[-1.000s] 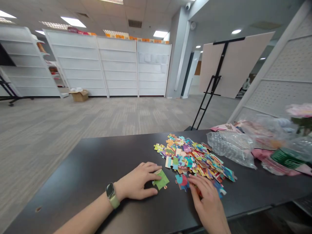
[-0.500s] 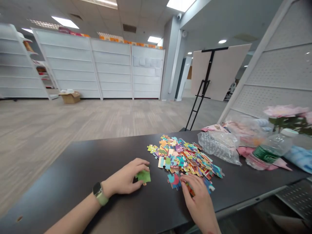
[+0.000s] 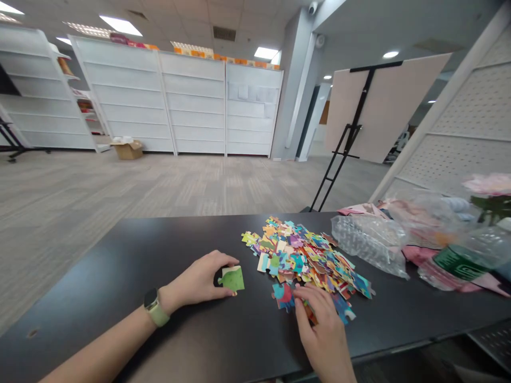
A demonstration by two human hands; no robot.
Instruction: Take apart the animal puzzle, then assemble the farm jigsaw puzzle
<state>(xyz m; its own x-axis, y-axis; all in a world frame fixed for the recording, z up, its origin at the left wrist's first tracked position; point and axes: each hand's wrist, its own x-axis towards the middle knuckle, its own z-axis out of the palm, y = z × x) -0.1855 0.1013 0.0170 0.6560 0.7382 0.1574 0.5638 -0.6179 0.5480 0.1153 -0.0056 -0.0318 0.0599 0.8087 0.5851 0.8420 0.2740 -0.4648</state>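
Note:
A green jigsaw puzzle piece (image 3: pixel 232 278) with a pale edge sits between the thumb and fingers of my left hand (image 3: pixel 205 276), which wears a watch at the wrist. Thumb and fingertips touch the piece's opposite sides, at the dark tabletop. To the right, my right hand (image 3: pixel 321 319) bends over the near edge of a heap of colourful puzzle pieces (image 3: pixel 303 252). Its curled fingers cover an orange-red puzzle piece (image 3: pixel 310 313) that shows in part under the palm. Touching its fingertips on the left is a blue puzzle piece with a red shape (image 3: pixel 283 296).
Bubble wrap (image 3: pixel 371 239), pink packaging and a clear bottle with a green label (image 3: pixel 459 261) lie right of the heap on the dark table (image 3: pixel 167 239). Beyond stand an easel board (image 3: pixel 351 133), white shelving (image 3: pixel 195 106) and a cardboard box (image 3: pixel 128 150) on the floor.
The view has turned slightly left. My left hand has opened its grip a little around the green piece, so more of the piece shows. My right hand has barely moved.

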